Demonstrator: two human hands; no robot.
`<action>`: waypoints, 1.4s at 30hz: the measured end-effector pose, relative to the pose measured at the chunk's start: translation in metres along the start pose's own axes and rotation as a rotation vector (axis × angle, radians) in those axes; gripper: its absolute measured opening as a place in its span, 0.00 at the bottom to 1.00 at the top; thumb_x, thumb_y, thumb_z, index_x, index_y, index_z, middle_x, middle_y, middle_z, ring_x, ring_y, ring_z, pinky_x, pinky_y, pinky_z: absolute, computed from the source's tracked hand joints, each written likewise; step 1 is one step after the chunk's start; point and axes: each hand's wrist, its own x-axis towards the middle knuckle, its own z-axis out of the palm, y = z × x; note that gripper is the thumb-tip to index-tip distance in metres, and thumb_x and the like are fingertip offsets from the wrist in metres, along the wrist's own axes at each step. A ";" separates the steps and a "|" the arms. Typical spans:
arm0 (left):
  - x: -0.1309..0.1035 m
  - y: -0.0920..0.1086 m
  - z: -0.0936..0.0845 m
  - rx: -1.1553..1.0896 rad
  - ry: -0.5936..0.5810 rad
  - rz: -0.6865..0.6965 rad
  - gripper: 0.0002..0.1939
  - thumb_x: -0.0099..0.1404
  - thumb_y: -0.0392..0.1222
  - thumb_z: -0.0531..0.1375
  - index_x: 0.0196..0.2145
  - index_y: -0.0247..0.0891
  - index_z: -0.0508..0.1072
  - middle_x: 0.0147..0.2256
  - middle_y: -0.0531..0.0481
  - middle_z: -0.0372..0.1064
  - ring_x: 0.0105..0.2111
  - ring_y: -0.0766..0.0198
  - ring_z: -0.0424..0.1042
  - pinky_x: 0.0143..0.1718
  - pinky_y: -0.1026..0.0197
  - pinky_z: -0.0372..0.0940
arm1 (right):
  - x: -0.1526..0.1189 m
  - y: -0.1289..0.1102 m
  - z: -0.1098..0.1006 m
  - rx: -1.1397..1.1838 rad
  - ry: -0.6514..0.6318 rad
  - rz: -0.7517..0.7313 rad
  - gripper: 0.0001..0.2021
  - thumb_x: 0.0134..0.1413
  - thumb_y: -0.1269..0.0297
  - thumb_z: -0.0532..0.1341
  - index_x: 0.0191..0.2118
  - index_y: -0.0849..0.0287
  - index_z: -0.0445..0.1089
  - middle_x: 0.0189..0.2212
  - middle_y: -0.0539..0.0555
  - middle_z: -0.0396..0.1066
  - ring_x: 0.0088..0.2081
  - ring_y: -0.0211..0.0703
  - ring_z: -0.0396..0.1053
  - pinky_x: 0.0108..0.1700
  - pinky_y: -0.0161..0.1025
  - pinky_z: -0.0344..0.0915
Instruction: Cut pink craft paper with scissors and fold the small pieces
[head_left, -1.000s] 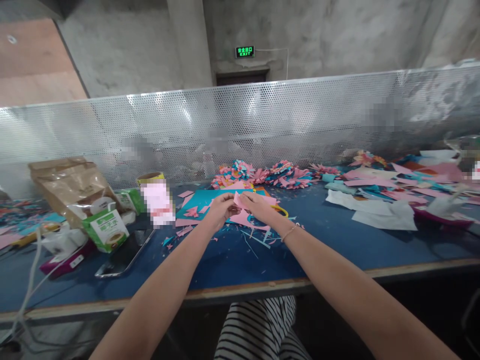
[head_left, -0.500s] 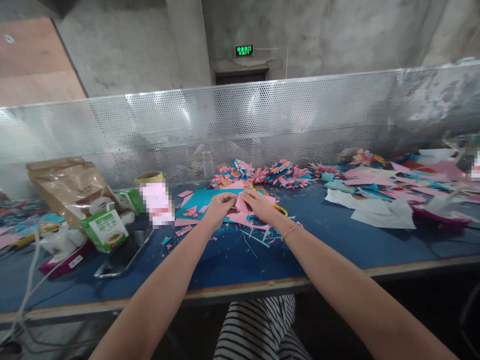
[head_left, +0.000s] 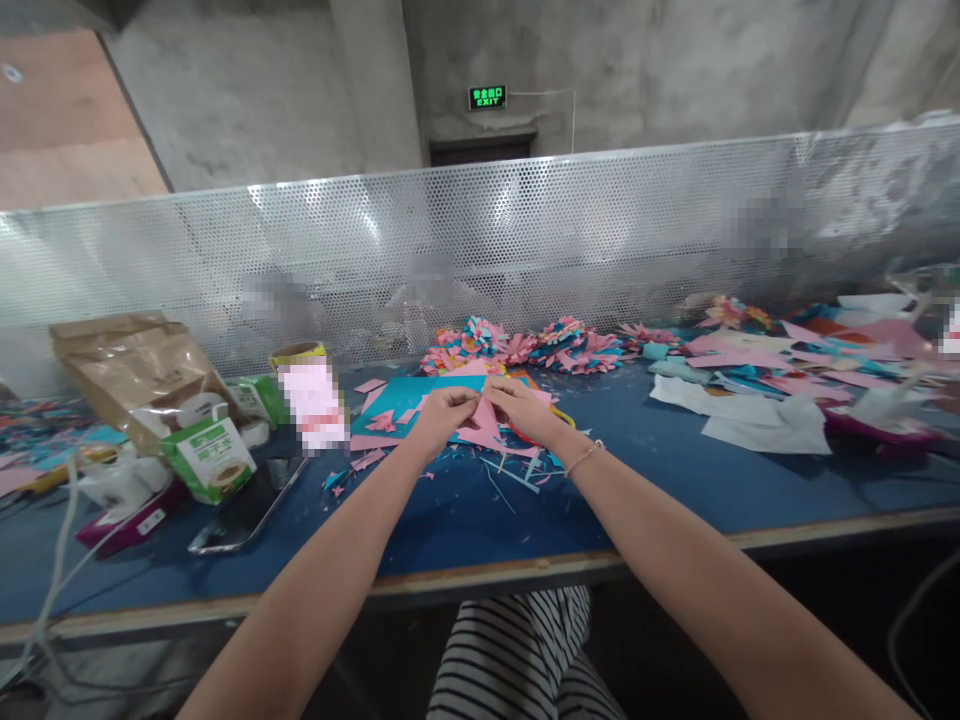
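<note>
Both hands meet over the middle of the table, fingers pinched close together. Pink paper [head_left: 486, 412] shows between and below them. My left hand [head_left: 444, 415] is closed on an edge of this paper, and my right hand [head_left: 519, 408] pinches it from the other side; the fingertips partly hide it. Beneath lies a blue paper sheet [head_left: 360, 400] with pink scraps on it. Beside my right hand, the red and yellow handles of scissors [head_left: 564, 417] peek out, mostly covered. Thin paper strips [head_left: 511, 474] are scattered nearer to me.
Pink and blue paper flowers [head_left: 577, 345] line the back, before a perforated metal screen [head_left: 510, 240]. On the left stand a brown bag [head_left: 139, 370], a green-white box [head_left: 214, 460] and a phone [head_left: 247, 510]. Loose paper sheets [head_left: 765, 420] spread on the right.
The pink paper between my fingers, folded up to a raised point before, now sits lower and is more covered by them. Both hands stay in nearly the same place.
</note>
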 end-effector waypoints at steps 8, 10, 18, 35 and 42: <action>-0.002 0.002 0.001 -0.133 0.044 -0.037 0.07 0.43 0.38 0.62 0.24 0.34 0.71 0.21 0.55 0.63 0.19 0.73 0.62 0.24 0.66 0.62 | 0.002 -0.004 0.002 -0.212 0.057 -0.001 0.11 0.51 0.61 0.48 0.22 0.59 0.52 0.17 0.44 0.49 0.19 0.30 0.48 0.21 0.31 0.46; -0.001 0.002 0.000 -0.160 0.041 -0.046 0.07 0.43 0.37 0.62 0.24 0.34 0.71 0.21 0.55 0.64 0.20 0.73 0.63 0.25 0.66 0.62 | 0.002 -0.003 0.002 -0.314 0.082 -0.027 0.11 0.52 0.61 0.48 0.22 0.59 0.52 0.17 0.45 0.51 0.20 0.31 0.49 0.23 0.31 0.46; 0.004 -0.001 -0.002 -0.249 0.109 -0.024 0.06 0.45 0.37 0.61 0.24 0.33 0.70 0.22 0.54 0.64 0.22 0.73 0.64 0.29 0.64 0.63 | 0.004 0.005 0.002 -0.465 0.084 -0.059 0.14 0.53 0.60 0.47 0.19 0.59 0.51 0.17 0.46 0.52 0.21 0.31 0.50 0.24 0.32 0.46; 0.005 0.000 -0.005 -0.303 0.091 -0.075 0.07 0.43 0.32 0.61 0.24 0.33 0.67 0.20 0.54 0.64 0.20 0.72 0.66 0.28 0.65 0.62 | 0.000 0.001 0.003 0.056 0.013 0.159 0.16 0.50 0.51 0.48 0.22 0.58 0.52 0.13 0.43 0.47 0.15 0.29 0.46 0.17 0.31 0.44; 0.003 0.002 -0.002 -0.304 0.090 -0.092 0.06 0.44 0.32 0.60 0.24 0.33 0.67 0.20 0.54 0.64 0.21 0.72 0.66 0.28 0.65 0.62 | 0.003 0.007 0.002 -0.006 0.015 0.105 0.15 0.49 0.52 0.50 0.22 0.58 0.52 0.13 0.43 0.49 0.15 0.29 0.47 0.18 0.31 0.45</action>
